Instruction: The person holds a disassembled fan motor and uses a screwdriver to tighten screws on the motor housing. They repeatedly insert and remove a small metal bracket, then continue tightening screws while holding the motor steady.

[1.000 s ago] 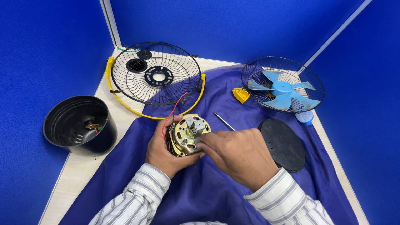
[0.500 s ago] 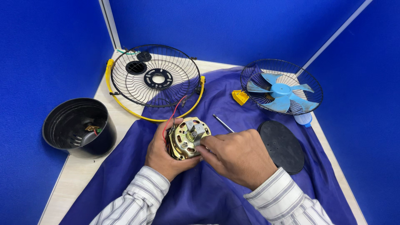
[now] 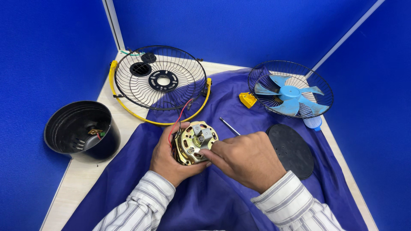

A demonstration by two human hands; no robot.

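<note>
Desk (image 3: 85, 179) covered mostly by a purple cloth (image 3: 214, 205). Back left: black wire fan guard (image 3: 160, 79) with yellow rim, lying flat. Back right: second wire guard (image 3: 261, 77) holding blue fan blades (image 3: 289, 96). Far left: black round housing (image 3: 81, 130), open side up, partly off the cloth. Right of the hands: flat black oval plate (image 3: 289, 149). Centre, over the cloth: brass-coloured fan motor (image 3: 195, 141), red wire running up from it. Left hand (image 3: 171, 160) clamped around the motor from below and left. Right hand (image 3: 248, 158) fingers pinched together on the motor's front face. Thin metal rod (image 3: 229, 125) just behind the right hand. Small yellow clip (image 3: 247, 99) beside the blade guard.
</note>
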